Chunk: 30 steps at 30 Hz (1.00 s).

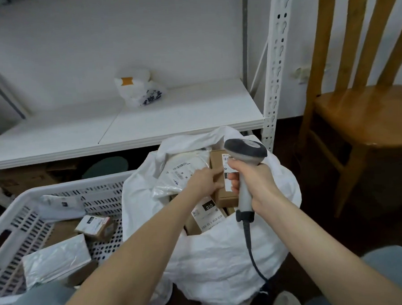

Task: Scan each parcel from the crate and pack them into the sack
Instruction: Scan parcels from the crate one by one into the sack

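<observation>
Inside the sack (194, 138) rim, left hand (201, 182) touches box (217, 159) (right hand (255, 181) grips scanner (246, 148)).

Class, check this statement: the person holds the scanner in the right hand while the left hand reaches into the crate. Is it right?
No. The left hand reaches into the sack, not the crate; the right hand does hold the scanner. The head view shows it.

I see the white sack (224, 256) open, with labelled brown boxes (223, 199) and a white mailer (184, 167) inside. Beside it, the white slotted crate (57, 190) holds a small brown box (95, 225) and a shiny pouch (56, 258). The grey scanner (244, 150) is over the sack.
</observation>
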Motion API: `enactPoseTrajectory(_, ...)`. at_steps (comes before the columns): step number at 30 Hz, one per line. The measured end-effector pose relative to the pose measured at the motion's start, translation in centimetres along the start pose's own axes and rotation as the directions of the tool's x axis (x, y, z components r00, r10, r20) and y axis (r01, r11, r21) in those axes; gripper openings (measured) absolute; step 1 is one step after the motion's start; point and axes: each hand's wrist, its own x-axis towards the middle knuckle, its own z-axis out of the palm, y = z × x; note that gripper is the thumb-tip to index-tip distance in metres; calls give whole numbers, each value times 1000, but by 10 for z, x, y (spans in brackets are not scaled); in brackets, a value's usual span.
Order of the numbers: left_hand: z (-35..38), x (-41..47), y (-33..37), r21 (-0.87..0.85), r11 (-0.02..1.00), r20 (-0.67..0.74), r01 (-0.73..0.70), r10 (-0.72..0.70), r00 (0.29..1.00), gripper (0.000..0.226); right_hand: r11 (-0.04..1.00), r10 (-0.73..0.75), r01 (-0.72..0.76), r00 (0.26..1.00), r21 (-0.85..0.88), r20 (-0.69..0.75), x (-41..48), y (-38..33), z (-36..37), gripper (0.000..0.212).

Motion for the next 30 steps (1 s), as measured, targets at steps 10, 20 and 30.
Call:
enactPoseTrajectory(10, -94, -97, -129, -168, 956, -345, 242, -287, 894, 26, 989, 147, -146, 951, -27, 270, -30, 30, 87, 14)
enactPoseTrajectory(20, -74, -198, -319, -152, 757, -40, 635, -647, 762, 43, 921, 383, -286, 792, -266, 475, -49, 143, 280, 16)
enactPoseTrajectory(30, -11, -208, -487, 18, 574, 278, 819, -790, 547, 73, 776, 604, -454, 733, -438, 313, 21, 281, 398, 16)
